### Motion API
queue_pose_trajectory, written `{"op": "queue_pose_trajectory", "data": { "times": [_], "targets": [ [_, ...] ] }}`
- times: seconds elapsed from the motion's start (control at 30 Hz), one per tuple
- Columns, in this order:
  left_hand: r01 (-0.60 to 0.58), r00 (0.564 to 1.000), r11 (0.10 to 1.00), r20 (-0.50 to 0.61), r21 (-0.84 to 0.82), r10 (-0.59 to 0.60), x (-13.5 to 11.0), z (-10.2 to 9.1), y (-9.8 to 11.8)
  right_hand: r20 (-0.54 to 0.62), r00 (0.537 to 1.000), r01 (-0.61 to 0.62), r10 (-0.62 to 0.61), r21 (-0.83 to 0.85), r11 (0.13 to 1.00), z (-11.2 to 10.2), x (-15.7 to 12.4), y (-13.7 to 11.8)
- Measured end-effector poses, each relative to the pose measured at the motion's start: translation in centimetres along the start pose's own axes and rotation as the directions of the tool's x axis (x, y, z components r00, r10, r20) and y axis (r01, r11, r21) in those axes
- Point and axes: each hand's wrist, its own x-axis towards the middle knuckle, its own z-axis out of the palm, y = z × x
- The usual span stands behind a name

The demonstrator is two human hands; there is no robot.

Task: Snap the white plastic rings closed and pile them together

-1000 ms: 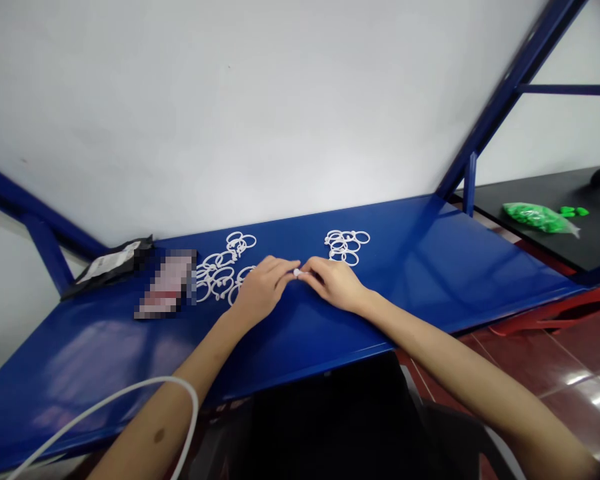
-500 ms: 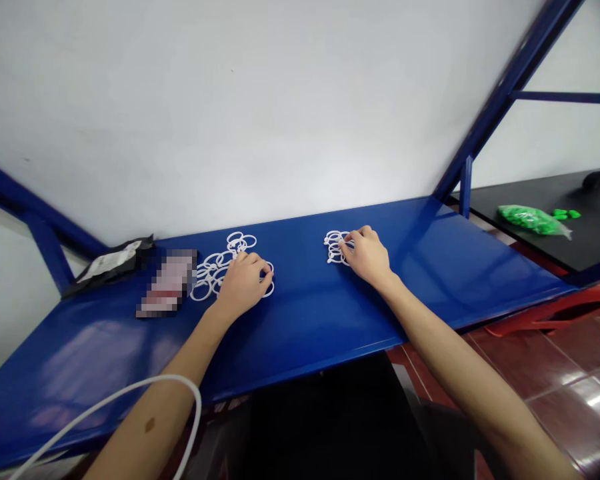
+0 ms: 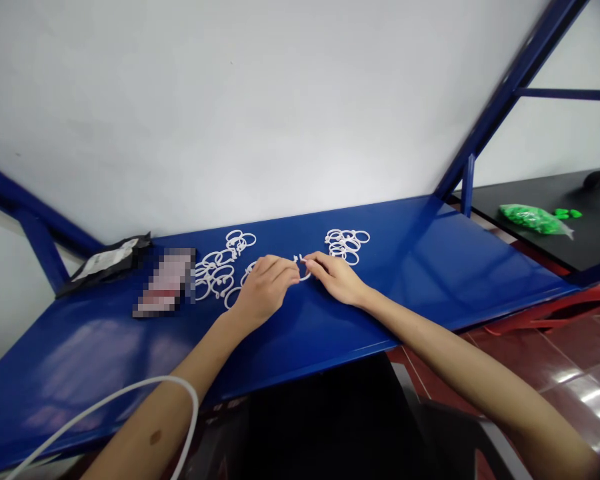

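My left hand point(image 3: 264, 288) and my right hand point(image 3: 336, 277) meet over the middle of the blue table point(image 3: 430, 267). Both pinch one white plastic ring point(image 3: 301, 265) between their fingertips. A loose heap of white rings point(image 3: 223, 270) lies just left of my left hand. A smaller cluster of white rings point(image 3: 346, 243) lies just behind my right hand.
A black packet point(image 3: 107, 261) and a blurred pinkish item point(image 3: 166, 283) lie at the table's left. A white cable point(image 3: 105, 407) loops over my left forearm. To the right stands a black table point(image 3: 545, 193) with a bag of green parts point(image 3: 530, 217). Blue frame struts rise at both sides.
Half a second ago my hands were apart, left on the left heap, right on the right cluster. They have come back together at the middle, holding a ring between them.
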Motion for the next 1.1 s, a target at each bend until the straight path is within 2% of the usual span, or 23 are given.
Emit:
{"op": "queue_pose_trajectory", "data": {
  "times": [0.1,0.2,0.3,0.4,0.67,0.87,1.1],
  "targets": [
    [-0.088,0.996,0.995,0.011,0.038,0.088,0.0,0.4,0.7,0.036,0.999,-0.039,0.035,0.113,0.993,0.1,0.0,-0.2],
    [-0.104,0.995,0.993,0.014,0.051,0.103,0.0,0.5,0.9,-0.006,1.0,-0.019,0.02,0.121,0.992,0.0,-0.1,-0.2],
    [0.014,0.998,1.0,-0.066,0.01,-0.013,0.1,0.3,0.8,-0.065,0.997,0.03,-0.029,0.021,0.999,-0.1,-0.2,-0.3],
    [0.169,0.974,0.985,-0.151,-0.017,-0.17,0.1,0.1,0.4,-0.059,0.995,0.081,-0.085,-0.07,0.994,-0.1,-0.3,-0.4],
    [0.258,0.963,0.946,-0.025,-0.197,-0.268,-0.1,0.3,-0.1,0.031,0.97,0.243,-0.241,-0.15,0.958,-0.4,-0.3,-0.4],
    [0.26,0.963,0.936,0.0,-0.238,-0.268,-0.3,0.4,0.2,0.06,0.963,0.269,-0.263,-0.145,0.952,-0.5,-0.3,0.0],
    [0.184,0.98,0.964,-0.037,-0.189,-0.194,-0.7,0.8,0.6,0.122,0.948,0.314,-0.293,-0.219,0.924,-0.4,-0.8,-0.3]
  ]
}}
